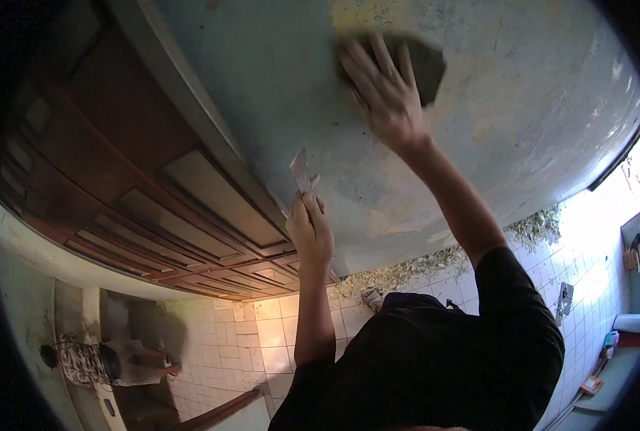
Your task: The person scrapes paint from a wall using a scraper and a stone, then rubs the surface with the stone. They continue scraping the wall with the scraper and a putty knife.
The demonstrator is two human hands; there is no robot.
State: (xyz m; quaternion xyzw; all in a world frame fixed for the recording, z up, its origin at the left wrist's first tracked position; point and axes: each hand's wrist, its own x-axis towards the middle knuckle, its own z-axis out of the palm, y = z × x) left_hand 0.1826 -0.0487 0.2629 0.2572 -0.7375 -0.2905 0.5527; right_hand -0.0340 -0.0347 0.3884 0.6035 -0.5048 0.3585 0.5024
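Note:
My right hand [388, 97] lies flat with its fingers spread over a dark sheet [429, 70], pressed against the pale blue-green wall [262, 86]. Lower down and to the left, my left hand [311, 226] is closed round the handle of a scraper [300, 169], whose thin blade points up near the wall. The wall has patchy, worn paint, with a yellow area [359, 16] just above the dark sheet.
Brown panelled wooden doors [212, 194] stand at the left. Flakes of debris [406, 271] lie along the wall's foot on the tiled floor [277, 323]. Another person [83, 361] is at lower left. Shelves with items [630, 341] stand at the right.

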